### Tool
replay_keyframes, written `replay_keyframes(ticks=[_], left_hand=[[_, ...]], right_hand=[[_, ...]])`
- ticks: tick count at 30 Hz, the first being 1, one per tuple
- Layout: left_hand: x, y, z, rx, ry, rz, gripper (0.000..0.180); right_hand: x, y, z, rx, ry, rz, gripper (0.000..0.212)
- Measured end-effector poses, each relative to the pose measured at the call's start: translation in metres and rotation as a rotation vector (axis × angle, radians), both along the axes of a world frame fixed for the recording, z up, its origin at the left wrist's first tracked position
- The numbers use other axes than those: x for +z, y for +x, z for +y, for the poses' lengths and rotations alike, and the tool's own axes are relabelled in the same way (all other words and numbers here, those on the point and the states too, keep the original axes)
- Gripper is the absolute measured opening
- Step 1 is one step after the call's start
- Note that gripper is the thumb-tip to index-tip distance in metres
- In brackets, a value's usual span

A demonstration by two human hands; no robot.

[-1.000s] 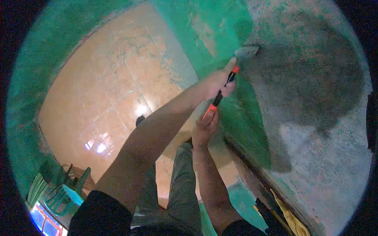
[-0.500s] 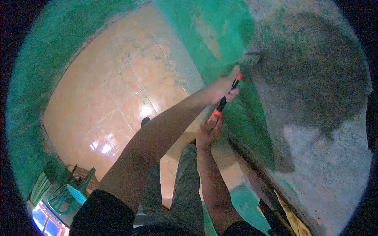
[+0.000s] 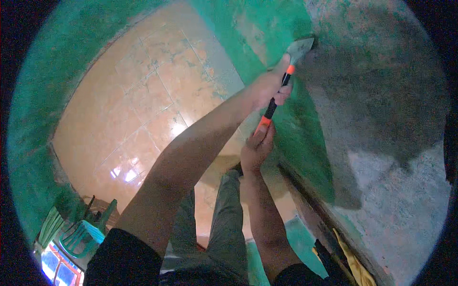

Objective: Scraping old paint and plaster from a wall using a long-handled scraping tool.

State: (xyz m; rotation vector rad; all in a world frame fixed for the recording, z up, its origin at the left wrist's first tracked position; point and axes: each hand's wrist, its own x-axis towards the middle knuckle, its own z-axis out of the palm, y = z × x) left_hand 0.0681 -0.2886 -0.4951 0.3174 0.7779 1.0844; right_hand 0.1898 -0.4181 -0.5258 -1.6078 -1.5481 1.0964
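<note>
Both hands are closed on a long-handled scraper [image 3: 271,109], which slants up and to the right, away from the body. The left hand [image 3: 269,88] grips the upper part of the black handle, thumb laid along it toward the blade [image 3: 299,48]. The right hand [image 3: 256,150] lies lower and nearer the body, wrapped around the orange butt end. A short stretch of handle shows bare between them. The blade sits beyond the left hand, at the wall [image 3: 391,186], where green paint borders a rough grey area; whether its edge touches is hard to tell. Left of the scraper spreads an orange tiled floor [image 3: 138,107].
</note>
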Motion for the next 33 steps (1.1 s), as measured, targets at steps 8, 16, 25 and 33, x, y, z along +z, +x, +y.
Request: replay_keyframes(ticks=[8, 16, 25, 33], left_hand=[[-0.011, 0.016, -0.015, -0.079, 0.023, 0.064, 0.071], [-0.015, 0.031, -0.025, -0.104, -0.037, 0.033, 0.07], [-0.018, 0.063, -0.028, -0.051, -0.043, 0.006, 0.058], [-0.025, 0.074, -0.03, -0.025, -0.052, 0.089, 0.071]], right_hand=[[-0.016, 0.008, -0.018, -0.083, 0.071, 0.007, 0.036], [-0.014, 0.01, -0.044, -0.216, -0.133, 0.112, 0.045], [-0.05, 0.065, -0.048, -0.129, 0.254, -0.073, 0.041], [0.001, 0.062, -0.041, -0.206, -0.185, -0.001, 0.053]])
